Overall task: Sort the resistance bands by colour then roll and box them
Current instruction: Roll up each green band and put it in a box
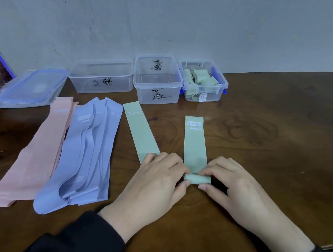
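Spanning brown bench [273, 137], green band [194, 145] lies with long axis pointing away toward far boxes. Rolled end [197, 179] sits nearest person, crosswise. Left hand [155, 182] and right hand [235, 186] flank roll equally, each grip pinching one end; unrolled length lies ahead of grips.

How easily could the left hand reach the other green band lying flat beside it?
Probably yes. The left hand already lies over the near end of the flat green band, nothing between. But it pinches the half-rolled band and must release it first.
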Available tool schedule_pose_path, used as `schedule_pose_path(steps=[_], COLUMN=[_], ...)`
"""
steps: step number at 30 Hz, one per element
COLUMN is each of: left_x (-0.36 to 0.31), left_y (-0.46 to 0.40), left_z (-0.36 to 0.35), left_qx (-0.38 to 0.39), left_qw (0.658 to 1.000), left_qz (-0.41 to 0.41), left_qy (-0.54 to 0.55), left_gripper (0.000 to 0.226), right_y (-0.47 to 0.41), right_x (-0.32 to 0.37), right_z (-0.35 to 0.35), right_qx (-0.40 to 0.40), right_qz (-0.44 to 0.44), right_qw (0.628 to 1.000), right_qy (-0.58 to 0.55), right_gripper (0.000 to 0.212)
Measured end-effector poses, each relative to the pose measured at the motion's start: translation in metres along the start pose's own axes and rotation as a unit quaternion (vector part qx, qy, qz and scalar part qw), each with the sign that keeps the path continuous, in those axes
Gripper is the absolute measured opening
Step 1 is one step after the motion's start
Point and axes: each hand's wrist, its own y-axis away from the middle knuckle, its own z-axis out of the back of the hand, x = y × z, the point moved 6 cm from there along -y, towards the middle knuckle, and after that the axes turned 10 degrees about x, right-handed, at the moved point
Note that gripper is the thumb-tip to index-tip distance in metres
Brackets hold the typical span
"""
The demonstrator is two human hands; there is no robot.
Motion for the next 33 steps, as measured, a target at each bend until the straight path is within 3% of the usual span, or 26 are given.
schedule_pose_path(steps=[9, 13, 21, 26, 33], left_x=[0.0029, 0.0027, 0.0041, 0.0044, 0.0066], left_y=[0.0000, 0.0006, -0.0002, -0.0002, -0.0006], left_z=[-0.0026, -0.0028, -0.0032, -0.0033, -0.0025], left_qx=[0.008, 0.013, 0.020, 0.018, 0.008], left_qw=[1.000, 1.000, 1.000, 1.000, 1.000], left_qz=[0.003, 0.006, 0.007, 0.011, 0.015], left_qy=[-0.001, 0.005, 0.010, 0.012, 0.014], left_gripper=[0.031, 0.039, 0.032, 0.038, 0.032], right_y=[0.0006, 0.0001, -0.0004, -0.0004, -0.0005], right_x=[-0.0003, -0.0007, -0.0012, -0.0012, -0.0007], right_z=[-0.0011, -0.0006, -0.0016, -0.0009, -0.0020], right_qx=[0.012, 0.008, 0.013, 0.012, 0.013], right_qz=[-0.001, -0.004, -0.011, -0.015, -0.015], right_qw=[1.000, 1.000, 1.000, 1.000, 1.000], right_qy=[-0.001, -0.001, 0.006, -0.003, 0.007], right_gripper=[0.041, 0.031, 0.045, 0.027, 0.043])
